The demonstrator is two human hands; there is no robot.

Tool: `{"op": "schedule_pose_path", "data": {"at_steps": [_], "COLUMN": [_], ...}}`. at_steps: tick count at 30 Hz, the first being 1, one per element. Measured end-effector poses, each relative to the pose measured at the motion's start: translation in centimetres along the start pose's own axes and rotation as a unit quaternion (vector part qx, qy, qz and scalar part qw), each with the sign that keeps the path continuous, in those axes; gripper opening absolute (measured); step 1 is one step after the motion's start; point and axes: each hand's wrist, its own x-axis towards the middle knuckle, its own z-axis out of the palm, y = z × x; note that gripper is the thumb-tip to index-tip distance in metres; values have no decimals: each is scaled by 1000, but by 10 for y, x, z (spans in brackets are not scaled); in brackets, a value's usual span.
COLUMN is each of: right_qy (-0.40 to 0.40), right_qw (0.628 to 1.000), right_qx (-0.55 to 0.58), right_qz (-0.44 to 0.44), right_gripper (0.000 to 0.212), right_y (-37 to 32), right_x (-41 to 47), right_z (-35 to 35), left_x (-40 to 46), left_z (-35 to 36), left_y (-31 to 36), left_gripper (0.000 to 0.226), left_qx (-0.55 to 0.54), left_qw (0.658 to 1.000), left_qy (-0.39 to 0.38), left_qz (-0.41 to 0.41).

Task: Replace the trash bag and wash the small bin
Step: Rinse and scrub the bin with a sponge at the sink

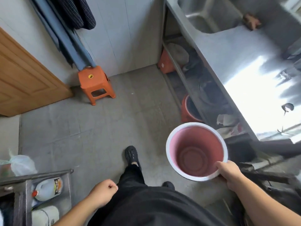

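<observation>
A small round bin (pixel 196 150), pink inside with a white rim, hangs upright over the floor with nothing in it and no bag. My right hand (pixel 230 174) grips its near rim, thumb inside the bin. My left hand (pixel 104 192) hangs at my side with its fingers curled into a loose fist, holding nothing. A tied pale plastic bag (pixel 21 164) lies at the far left. The steel sink basin (pixel 210 15) is at the upper right, set into a steel counter (pixel 241 62).
An orange stool (pixel 96 84) stands by the wall, a wooden door (pixel 24 75) to its left. Under the counter sit an orange bucket (pixel 189 110), a second orange stool (pixel 165 62) and pots. A metal rack (pixel 22 185) with bottles is at the lower left. My feet stand on grey concrete floor.
</observation>
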Motion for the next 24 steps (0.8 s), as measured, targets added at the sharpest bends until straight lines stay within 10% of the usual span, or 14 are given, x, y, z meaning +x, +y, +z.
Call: {"op": "schedule_pose_path", "data": {"at_steps": [13, 24], "right_qy": [93, 80], "right_qw": [990, 980], "right_qx": [14, 70], "right_qz": [104, 168], "right_gripper": [12, 10], "right_y": [-164, -288], "right_x": [-33, 17], "right_z": [95, 139], "left_x": [150, 233], "left_z": [-276, -346], "left_y": [71, 184], "left_gripper": [19, 18], "left_qx": [15, 114], "left_qw": [999, 990], "left_qy": [17, -56], "left_qz": [27, 58]}}
